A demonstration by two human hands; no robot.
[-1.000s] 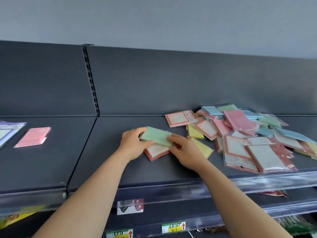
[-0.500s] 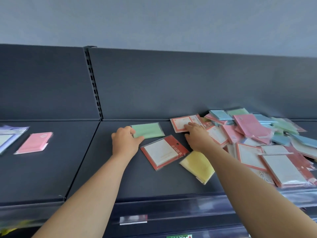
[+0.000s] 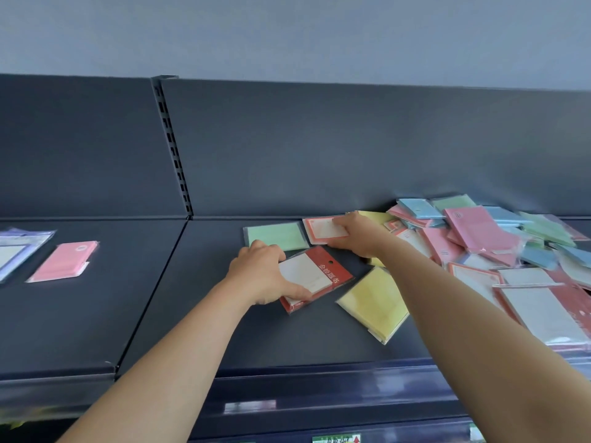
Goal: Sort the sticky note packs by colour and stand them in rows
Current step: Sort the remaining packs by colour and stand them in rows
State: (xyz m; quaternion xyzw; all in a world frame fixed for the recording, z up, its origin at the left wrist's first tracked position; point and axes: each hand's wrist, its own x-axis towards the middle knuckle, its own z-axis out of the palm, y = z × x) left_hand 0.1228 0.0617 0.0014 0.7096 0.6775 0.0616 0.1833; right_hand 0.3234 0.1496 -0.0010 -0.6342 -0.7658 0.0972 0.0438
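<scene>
Sticky note packs [image 3: 479,238] are mostly lying in a messy heap at the shelf's [image 3: 192,298] right; none are standing yet. Left hand [image 3: 259,276] is gripping a red pack [image 3: 316,276]; right hand [image 3: 355,235] is touching a red-edged pack [image 3: 323,231], grip unclear.

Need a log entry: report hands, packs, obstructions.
Left hand grips red-header pack. Right hand on red-bordered pack. None standing; mixed pile at right.

Multicoloured sticky note packs [image 3: 479,230], flat, loosely heaped
</scene>
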